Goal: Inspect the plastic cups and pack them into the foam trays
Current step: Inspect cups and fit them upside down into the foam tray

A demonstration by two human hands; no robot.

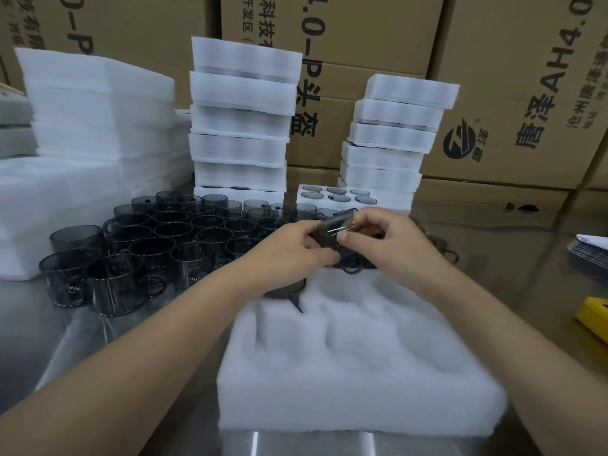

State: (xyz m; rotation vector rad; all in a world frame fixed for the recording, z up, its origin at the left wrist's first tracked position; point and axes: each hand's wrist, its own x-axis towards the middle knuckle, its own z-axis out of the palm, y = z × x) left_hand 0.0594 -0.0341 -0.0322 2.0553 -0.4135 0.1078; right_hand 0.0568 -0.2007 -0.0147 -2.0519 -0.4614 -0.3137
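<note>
Both hands are holding one smoky dark cup [340, 222] in the air over the far edge of an open foam tray [345, 383], which is lying near the front edge of the tabletop [39, 330]. The left hand [292, 245] is gripping the cup from the left with curled fingers. The right hand [391, 238] is pinching it from the right, and the cup is tilting on its side between them. The tray's nearer pockets are showing bare white foam. A second cup [286, 289] is peeking out beneath the left wrist at the tray's far left corner; whether it is sitting in a pocket I cannot tell. A crowd of loose cups [158, 238] is standing upright toward the left side of the tabletop. Along the far edge a tall stack of trays [240, 120] and a shorter stack [394, 126] are rising. A filled tray [306, 202] is lying in front of the shorter one, and cardboard boxes [493, 77] are standing behind.
</note>
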